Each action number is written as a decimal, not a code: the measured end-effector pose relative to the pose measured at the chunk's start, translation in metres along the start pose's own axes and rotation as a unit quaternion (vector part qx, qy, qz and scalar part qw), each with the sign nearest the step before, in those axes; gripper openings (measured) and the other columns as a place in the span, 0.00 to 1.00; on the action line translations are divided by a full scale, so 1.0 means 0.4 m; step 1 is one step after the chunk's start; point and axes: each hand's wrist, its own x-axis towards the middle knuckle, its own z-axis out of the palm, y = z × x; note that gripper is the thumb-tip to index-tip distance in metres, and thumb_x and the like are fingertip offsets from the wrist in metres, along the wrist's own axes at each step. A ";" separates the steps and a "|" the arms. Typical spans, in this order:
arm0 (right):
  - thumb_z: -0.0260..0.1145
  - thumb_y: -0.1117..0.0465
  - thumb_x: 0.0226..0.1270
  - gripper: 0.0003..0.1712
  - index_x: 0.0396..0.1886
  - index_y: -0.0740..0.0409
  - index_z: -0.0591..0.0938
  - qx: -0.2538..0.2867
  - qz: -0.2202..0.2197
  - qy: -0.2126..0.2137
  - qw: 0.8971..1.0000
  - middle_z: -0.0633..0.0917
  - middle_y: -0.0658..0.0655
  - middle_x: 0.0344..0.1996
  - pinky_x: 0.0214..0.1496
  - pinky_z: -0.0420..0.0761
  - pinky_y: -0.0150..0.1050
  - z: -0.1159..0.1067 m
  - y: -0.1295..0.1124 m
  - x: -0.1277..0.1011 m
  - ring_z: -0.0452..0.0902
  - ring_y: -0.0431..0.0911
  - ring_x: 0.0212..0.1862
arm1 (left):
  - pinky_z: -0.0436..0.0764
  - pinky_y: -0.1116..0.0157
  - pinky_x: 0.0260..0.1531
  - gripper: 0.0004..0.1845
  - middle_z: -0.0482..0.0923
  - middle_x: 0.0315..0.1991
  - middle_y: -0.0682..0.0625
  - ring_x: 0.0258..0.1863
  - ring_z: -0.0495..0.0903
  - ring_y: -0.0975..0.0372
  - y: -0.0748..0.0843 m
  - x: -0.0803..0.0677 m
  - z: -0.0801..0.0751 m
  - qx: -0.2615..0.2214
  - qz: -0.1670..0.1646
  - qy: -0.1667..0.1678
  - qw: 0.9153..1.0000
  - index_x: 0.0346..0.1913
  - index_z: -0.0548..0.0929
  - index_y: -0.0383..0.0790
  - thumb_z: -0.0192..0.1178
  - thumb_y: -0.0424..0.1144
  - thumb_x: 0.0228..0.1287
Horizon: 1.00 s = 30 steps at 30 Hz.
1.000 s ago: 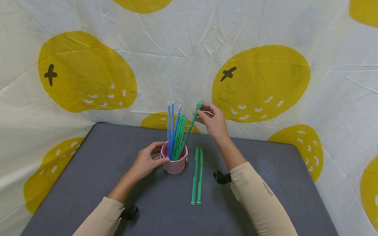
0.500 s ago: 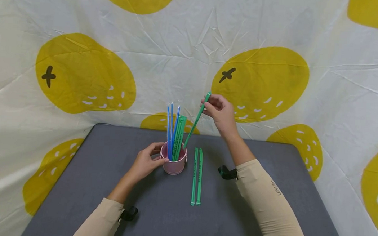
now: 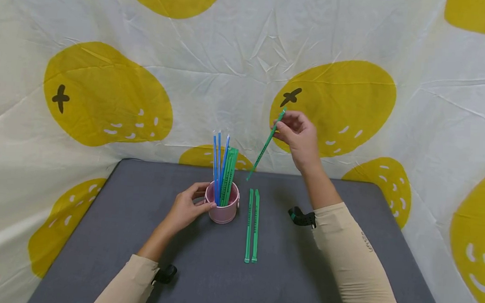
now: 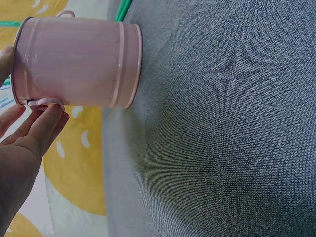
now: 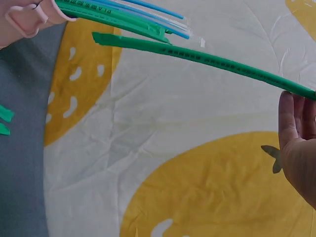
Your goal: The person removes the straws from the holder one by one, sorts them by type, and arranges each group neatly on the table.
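A wrinkled white cloth (image 3: pixel 229 99) printed with yellow fruit hangs behind a dark grey table (image 3: pixel 108 236).

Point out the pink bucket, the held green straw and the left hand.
Pink bucket (image 4: pixel 74 63), left wrist view, on its side wall.
Held green straw (image 5: pixel 207 59), right wrist view, mid-length.
Left hand (image 3: pixel 184 208), head view, middle of the hand.

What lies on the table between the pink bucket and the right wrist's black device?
In the head view, two green sticks lie there side by side.

Pink bucket (image 3: pixel 224 215) — green straws (image 3: pixel 229 176), blue straws (image 3: pixel 218 168)
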 end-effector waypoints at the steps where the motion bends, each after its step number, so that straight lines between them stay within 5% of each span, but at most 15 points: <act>1: 0.67 0.72 0.71 0.09 0.47 0.63 0.80 -0.002 0.001 0.002 1.000 0.86 0.53 0.36 0.44 0.91 0.37 -0.004 -0.001 -0.001 0.87 0.47 0.40 | 0.80 0.44 0.61 0.34 0.80 0.64 0.39 0.64 0.81 0.45 0.000 0.000 0.000 -0.002 -0.001 0.000 1.000 0.67 0.77 0.41 0.77 0.42 0.59; 19: 0.73 0.65 0.68 0.11 0.47 0.59 0.82 -0.104 0.050 0.031 0.993 0.83 0.51 0.34 0.39 0.90 0.34 -0.079 0.059 -0.029 0.85 0.40 0.34 | 0.82 0.45 0.60 0.33 0.80 0.63 0.40 0.63 0.81 0.46 -0.001 0.000 0.001 -0.002 0.001 0.001 1.000 0.68 0.77 0.41 0.76 0.42 0.60; 30: 0.73 0.62 0.69 0.21 0.56 0.67 0.80 -0.203 0.134 0.013 0.970 0.83 0.49 0.38 0.43 0.90 0.35 -0.115 0.145 -0.067 0.85 0.37 0.37 | 0.84 0.55 0.58 0.34 0.80 0.64 0.41 0.64 0.80 0.48 0.000 0.003 0.000 -0.008 -0.010 -0.001 1.000 0.68 0.77 0.42 0.77 0.42 0.59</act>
